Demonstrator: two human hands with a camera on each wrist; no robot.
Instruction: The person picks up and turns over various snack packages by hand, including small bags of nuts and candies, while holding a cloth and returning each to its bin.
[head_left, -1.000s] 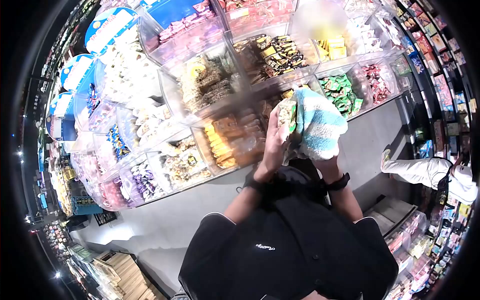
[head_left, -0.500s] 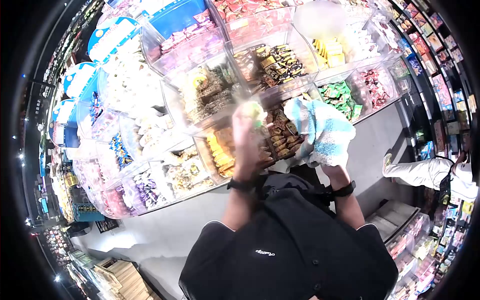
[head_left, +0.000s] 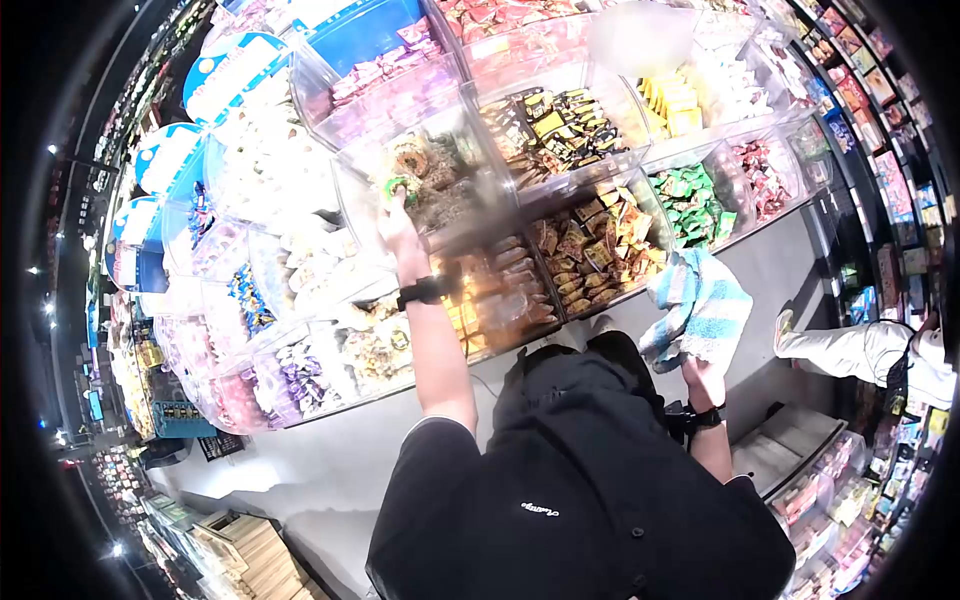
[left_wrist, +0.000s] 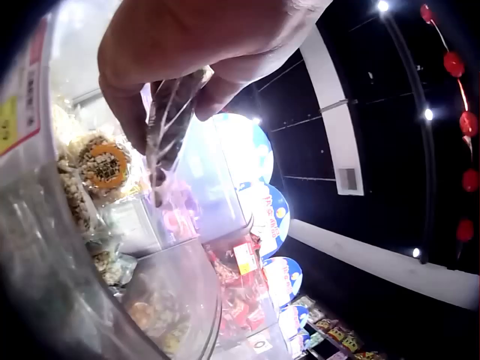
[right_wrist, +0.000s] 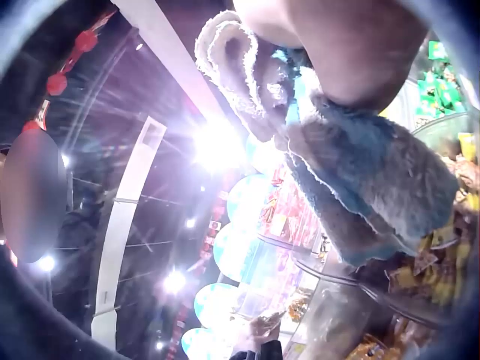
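Observation:
My left hand (head_left: 402,230) reaches over a clear bin (head_left: 355,205) of wrapped nutty snacks. Between thumb and fingers it pinches a small wrapped snack (left_wrist: 171,120), dark inside clear film, with a green patch showing in the head view. Close below in the left wrist view lies a round nut snack with an orange ring (left_wrist: 105,165). Off to the right, my right hand (head_left: 705,378) grips a fluffy blue-and-white striped towel (head_left: 715,310). The towel hangs in folds in front of the bins' front edge, and its cloth hides part of the fingers.
Clear dividers separate bins of brown-and-orange packets (head_left: 595,255), green packets (head_left: 690,205) and black-and-yellow packets (head_left: 555,130). Blue-and-white round signs (head_left: 235,75) stand along the left. A person in white trousers (head_left: 840,350) is at the right, near packed shelves.
My left hand has moved away from the towel, leftward and up to the nutty snack bin, carrying the wrapped snack. The right hand has shifted down and right with the towel.

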